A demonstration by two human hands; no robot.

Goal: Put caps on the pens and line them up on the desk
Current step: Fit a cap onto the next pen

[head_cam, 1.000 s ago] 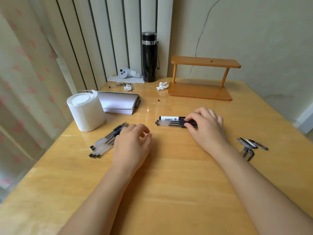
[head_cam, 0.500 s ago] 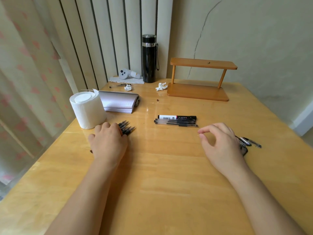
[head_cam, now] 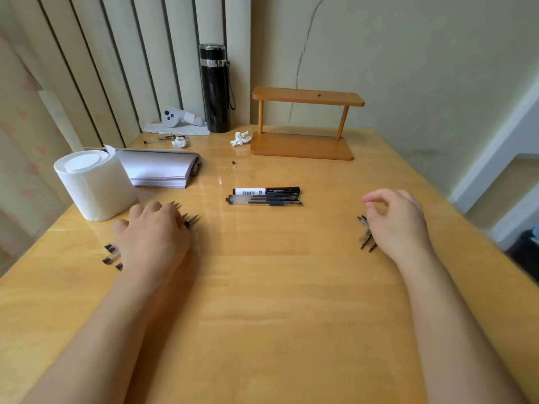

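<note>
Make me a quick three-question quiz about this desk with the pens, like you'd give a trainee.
1. True or false: the left hand rests on a bunch of uncapped pens beside the paper roll.
2. Which stands nearest the back wall? A) black flask B) paper roll C) row of capped pens
3. Fill in: the loose pen caps lie at the ____ hand.

Key
1. True: bare pen tips poke out past the fingers.
2. A: the flask stands at the desk's far edge, left of the wooden stand.
3. Right: its curled fingers are over the caps; no grasp is visible.
</note>
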